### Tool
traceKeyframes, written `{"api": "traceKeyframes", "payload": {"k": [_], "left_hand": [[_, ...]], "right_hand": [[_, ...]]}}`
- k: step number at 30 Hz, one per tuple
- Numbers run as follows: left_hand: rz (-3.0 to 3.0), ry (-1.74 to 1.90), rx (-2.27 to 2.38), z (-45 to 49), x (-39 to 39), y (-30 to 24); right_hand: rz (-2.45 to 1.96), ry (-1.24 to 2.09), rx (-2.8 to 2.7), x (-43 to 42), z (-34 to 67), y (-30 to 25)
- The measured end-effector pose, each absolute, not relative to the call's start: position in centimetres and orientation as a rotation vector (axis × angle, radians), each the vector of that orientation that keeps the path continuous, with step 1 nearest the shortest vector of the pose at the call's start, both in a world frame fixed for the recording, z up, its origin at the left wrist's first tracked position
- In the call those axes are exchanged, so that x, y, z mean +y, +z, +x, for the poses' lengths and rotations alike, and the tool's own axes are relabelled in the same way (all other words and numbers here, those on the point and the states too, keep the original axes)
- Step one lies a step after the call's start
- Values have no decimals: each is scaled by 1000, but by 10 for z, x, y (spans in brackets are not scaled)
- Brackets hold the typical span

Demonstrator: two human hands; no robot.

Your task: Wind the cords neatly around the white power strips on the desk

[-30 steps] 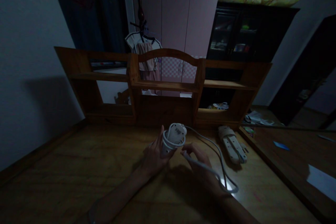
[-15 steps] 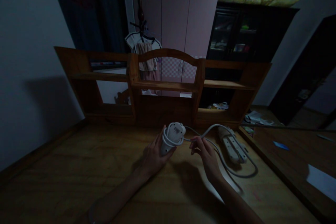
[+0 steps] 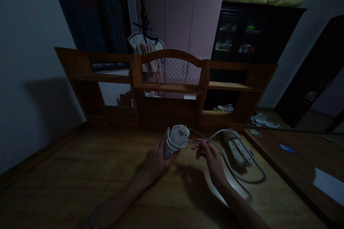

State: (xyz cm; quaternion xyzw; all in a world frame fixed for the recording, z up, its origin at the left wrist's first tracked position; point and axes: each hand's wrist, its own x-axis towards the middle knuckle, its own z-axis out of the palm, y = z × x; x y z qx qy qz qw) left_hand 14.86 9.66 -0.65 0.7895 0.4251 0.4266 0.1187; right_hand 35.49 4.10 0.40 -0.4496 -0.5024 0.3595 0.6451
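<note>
My left hand is closed around a white power strip, its labelled underside turned toward me. Loops of the strip's grey-white cord wrap around its body. To the right, my right hand pinches the cord between thumb and fingers a short way from the strip. Beyond that hand the cord arcs over and loops down onto the wooden desk. A second white power strip lies on the desk near the cord, sockets up, with cord wound about its far end.
A wooden shelf unit stands along the back edge of the desk. Further right, a lower wooden surface carries a white sheet of paper and a blue card. A wall rises on the left.
My right hand has shifted very slightly left along the cord. The loose cord loop on the right has moved a little outward. The held strip stays almost in place.
</note>
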Motion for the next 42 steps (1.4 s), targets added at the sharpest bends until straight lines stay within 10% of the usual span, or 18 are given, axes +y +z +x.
{"api": "traceKeyframes", "payload": {"k": [42], "left_hand": [[2526,1180,1141,146,96,-8]], "right_hand": [[-1205,385,-1175,31,351,12]]}}
